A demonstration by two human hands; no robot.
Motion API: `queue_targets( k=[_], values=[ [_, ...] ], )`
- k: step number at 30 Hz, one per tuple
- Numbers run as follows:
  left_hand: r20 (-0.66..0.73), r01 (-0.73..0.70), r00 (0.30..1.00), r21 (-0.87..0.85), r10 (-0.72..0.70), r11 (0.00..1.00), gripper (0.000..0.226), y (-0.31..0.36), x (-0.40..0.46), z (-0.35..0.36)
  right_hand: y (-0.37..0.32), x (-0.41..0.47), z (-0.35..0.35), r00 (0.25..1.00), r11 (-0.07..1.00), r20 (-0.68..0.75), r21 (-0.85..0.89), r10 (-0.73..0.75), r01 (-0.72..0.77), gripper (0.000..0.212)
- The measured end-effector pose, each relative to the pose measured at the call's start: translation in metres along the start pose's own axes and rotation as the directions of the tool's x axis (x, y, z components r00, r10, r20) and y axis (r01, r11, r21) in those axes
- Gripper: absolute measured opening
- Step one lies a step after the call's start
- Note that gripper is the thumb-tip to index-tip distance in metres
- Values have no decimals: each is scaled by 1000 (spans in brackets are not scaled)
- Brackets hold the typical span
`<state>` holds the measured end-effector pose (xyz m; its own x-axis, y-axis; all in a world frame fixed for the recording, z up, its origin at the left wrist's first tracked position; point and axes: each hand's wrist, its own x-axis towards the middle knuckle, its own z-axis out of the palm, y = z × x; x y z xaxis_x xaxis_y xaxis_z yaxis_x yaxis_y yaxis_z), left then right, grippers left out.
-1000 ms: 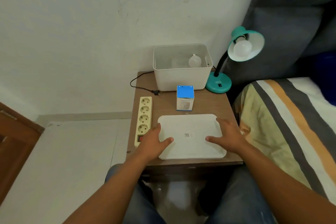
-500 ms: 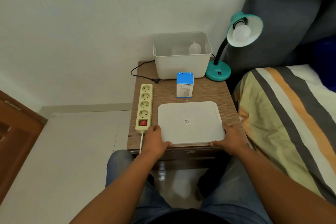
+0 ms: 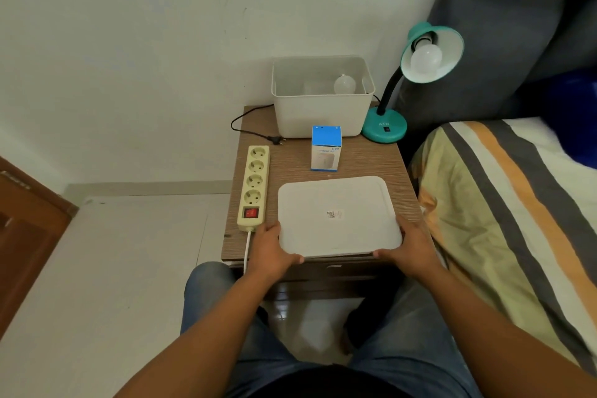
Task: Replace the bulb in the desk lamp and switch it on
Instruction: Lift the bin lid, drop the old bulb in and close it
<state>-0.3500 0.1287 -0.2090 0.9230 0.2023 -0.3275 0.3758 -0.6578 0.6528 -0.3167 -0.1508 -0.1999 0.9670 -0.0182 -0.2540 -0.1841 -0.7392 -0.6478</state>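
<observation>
The bed (image 3: 504, 203) with its striped soft cover lies along the right, just beside the small wood-grain table (image 3: 290, 165). At the table's front edge lies a flat white lid (image 3: 336, 216) with rounded corners, smooth plastic by the look of it. The left hand (image 3: 269, 252) and right hand (image 3: 412, 245) each hold a near corner of it — fingers curled round the rim, thumbs at the front edge.

Behind it, a white plastic bin (image 3: 318, 116) stands at the back with a loose bulb (image 3: 344, 85) inside. To its right is the teal lamp (image 3: 384, 128), with a round base, a black bendy neck and a flared shade; a frosted bulb (image 3: 425, 59) sits screwed into its socket. The lamp's plug (image 3: 277, 139) lies loose on the table, near a cream power strip (image 3: 253, 186) with a red switch.

A small blue-and-white box (image 3: 326, 148) stands upright in the middle, probably holding the new bulb.

The lamp's bulb is likely light, smooth and fragile — best cupped round its widest part and turned gently, with the other hand steadying the shade, since the neck would flex.
</observation>
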Motion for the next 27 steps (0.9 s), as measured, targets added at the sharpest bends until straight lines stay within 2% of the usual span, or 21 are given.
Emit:
queue_targets(
  k=[3, 7, 11, 16, 19, 27],
  values=[
    [-35, -26, 999, -55, 24, 998, 91, 2, -3, -6, 0, 1, -6, 997, 998, -58, 32, -45, 47, 95],
    [-94, -97, 992, -104, 88, 990, 89, 17, -3, -24, -15, 1, -24, 987, 988, -111, 82, -119, 128, 88],
    [-153, -163, 978, -151, 140, 975, 90, 34, 0, -49, -35, 9, -40, 974, 984, -163, 61, -155, 167, 99],
    [-201, -244, 958, -198, 204, 949, 90, 55, 16, -89, -70, 31, -59, 956, 970, -202, 76, -212, 231, 96],
    [-186, -264, 956, -215, 226, 940, 86, 67, 37, -114, -91, 52, -67, 949, 956, -207, 124, -236, 264, 89],
    [-138, -308, 950, -250, 281, 918, 82, 98, 125, -151, -132, 135, -84, 948, 954, -201, 120, -248, 275, 83]
  ],
)
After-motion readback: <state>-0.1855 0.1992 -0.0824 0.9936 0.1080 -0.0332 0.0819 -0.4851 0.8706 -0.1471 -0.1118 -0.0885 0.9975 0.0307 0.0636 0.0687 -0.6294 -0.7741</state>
